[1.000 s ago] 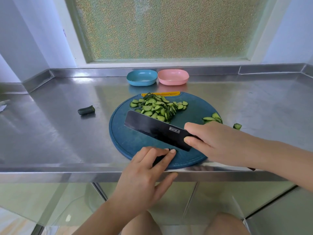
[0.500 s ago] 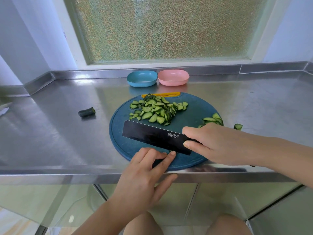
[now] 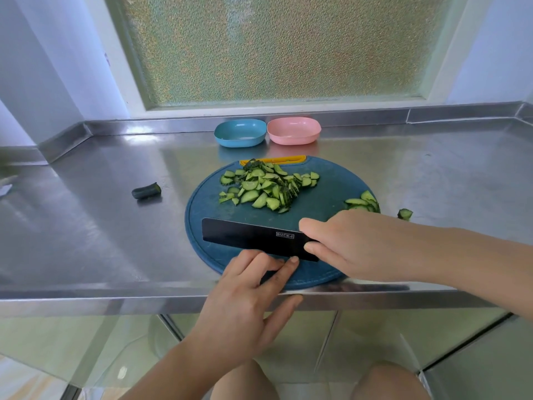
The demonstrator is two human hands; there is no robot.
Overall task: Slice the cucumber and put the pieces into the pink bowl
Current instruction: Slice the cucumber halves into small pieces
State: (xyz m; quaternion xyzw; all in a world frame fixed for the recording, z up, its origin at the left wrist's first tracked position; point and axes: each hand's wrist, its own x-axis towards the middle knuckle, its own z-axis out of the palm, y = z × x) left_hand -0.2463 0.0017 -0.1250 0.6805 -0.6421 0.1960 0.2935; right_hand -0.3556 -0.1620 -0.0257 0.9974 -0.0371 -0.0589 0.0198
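Drawing knife (image 3: 253, 236) back toward 6 o'clock in gripping right hand (image 3: 354, 246); pressing cucumber (image 3: 269, 278) with left hand (image 3: 245, 298), fingers nearly straight.

kitchen, food-prep spot; home vs small commercial: can't tell. evidence: brushed stainless steel countertop (image 3: 86, 226) w/ raised steel backsplash strip (image 3: 346, 116) along rear & left walls, frosted pebbled glass window (image 3: 274, 47) in white frame directly above. on the counter: round dark-blue plastic cutting board (image 3: 207, 255) w/ yellow grip tab (image 3: 274, 160), pile of green half-moon cucumber slices (image 3: 259, 189) on it, black rectangular-bladed knife (image 3: 245, 236) marked "buck-i". at the back, shallow blue plastic bowl (image 3: 239, 134) just beside shallow pink plastic bowl (image 3: 294, 131). walls plain pale paint. under-counter panels: material unclear.
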